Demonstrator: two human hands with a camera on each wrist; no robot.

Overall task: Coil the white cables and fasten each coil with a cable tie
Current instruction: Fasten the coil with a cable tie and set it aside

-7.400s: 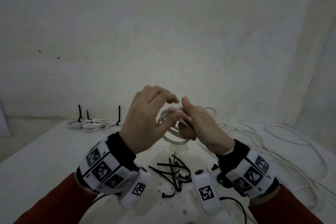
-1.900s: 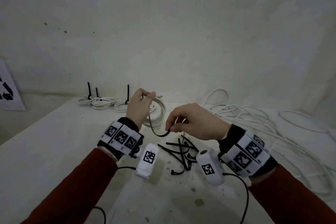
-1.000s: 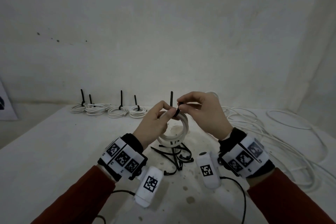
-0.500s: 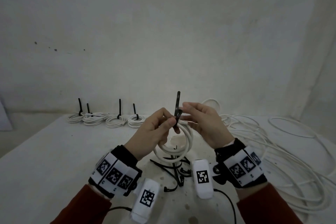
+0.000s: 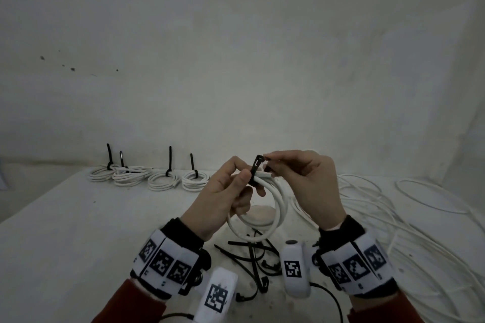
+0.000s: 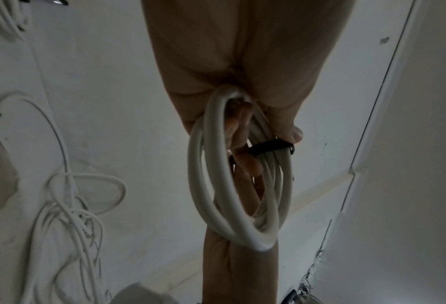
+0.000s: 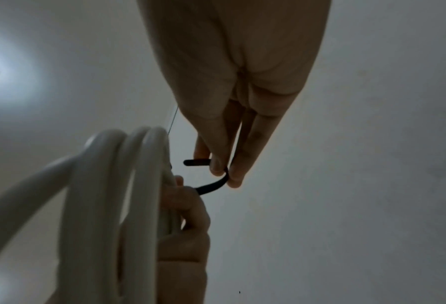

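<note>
I hold a small white cable coil (image 5: 273, 204) upright above the table, between both hands. My left hand (image 5: 231, 191) grips its top, thumb and fingers pinching the strands (image 6: 245, 205) together where a black cable tie (image 5: 256, 169) wraps them. My right hand (image 5: 301, 178) pinches the tie's free end (image 7: 216, 179) between thumb and fingertips, bending it over beside the coil (image 7: 118, 195). In the left wrist view the tie (image 6: 271, 148) crosses the strands as a band.
Several tied coils (image 5: 149, 178) lie in a row at the table's back left, tie tails standing up. Loose black cable ties (image 5: 252, 257) lie in a pile under my hands. A tangle of loose white cable (image 5: 393, 217) covers the table's right side. The wall stands close behind.
The tie tail that stood straight up above the coil is now bent over and shorter in my right fingers. Both hands stay at the coil's top.
</note>
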